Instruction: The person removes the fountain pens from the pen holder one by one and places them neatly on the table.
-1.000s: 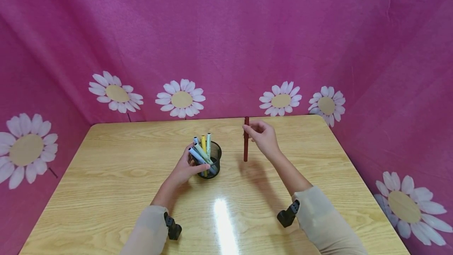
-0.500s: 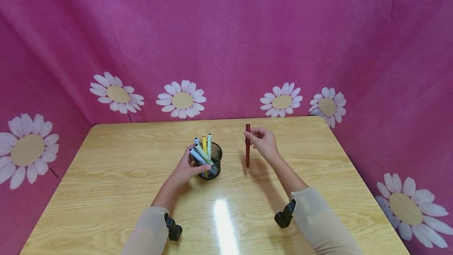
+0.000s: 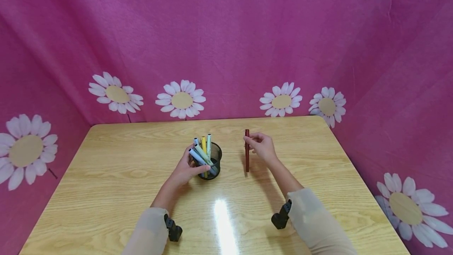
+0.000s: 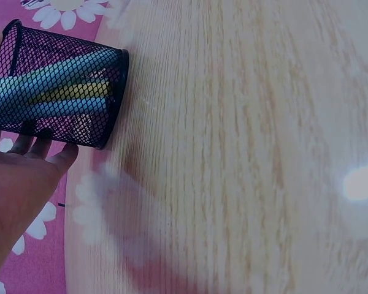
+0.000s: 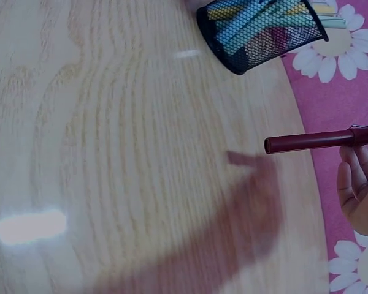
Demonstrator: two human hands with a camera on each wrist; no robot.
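A black mesh pen holder (image 3: pixel 216 153) stands on the wooden table, several light blue, green and yellow markers (image 3: pixel 202 153) leaning in it. My left hand (image 3: pixel 185 171) grips it from the left, thumb at the near rim and the other fingers round the far side. To the right of the holder, my right hand (image 3: pixel 264 147) pinches a dark red pen (image 3: pixel 247 160) near its upper end between thumb and fingers. The pen hangs upright, and in the right wrist view its lower end is above the table, apart from its shadow.
The wooden table (image 3: pixel 116 168) reaches back to a pink cloth (image 3: pixel 226 50) printed with white daisies, which also hangs at both sides. A bright light reflection lies on the tabletop between my forearms. Small black cameras (image 3: pixel 282 215) sit at both sleeves.
My right hand has come down and nearer with the red pen, bringing its lower end closer to the tabletop. The left hand and pen holder have stayed in place.
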